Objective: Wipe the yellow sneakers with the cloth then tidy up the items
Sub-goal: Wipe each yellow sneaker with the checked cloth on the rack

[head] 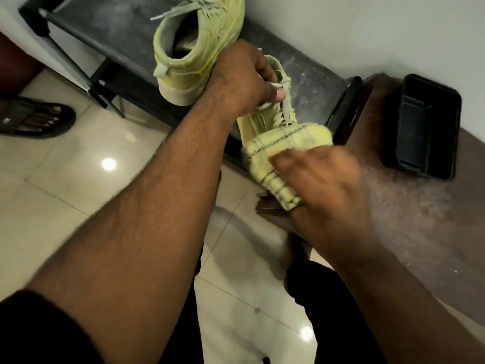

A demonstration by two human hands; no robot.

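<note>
Glossy beige tiled floor (52, 185), white wall (367, 30), dark bench (301, 82)

Both sneakers were pale yellow-green: one (194, 48) stood at the far end of the dusty black shelf (126, 30), and the other (275, 111) had matching laces. The cloth (275, 156) was yellow with dark green check lines. The tray (422, 127) was black on a brown wooden top (420, 219), and the floor tiles (65, 179) were glossy cream.

A black tray (422, 127) sits on the brown tabletop (420, 232) by the white wall (367, 30). A foot in a black sandal (36, 119) stands on the shiny tiled floor (65, 185).
</note>
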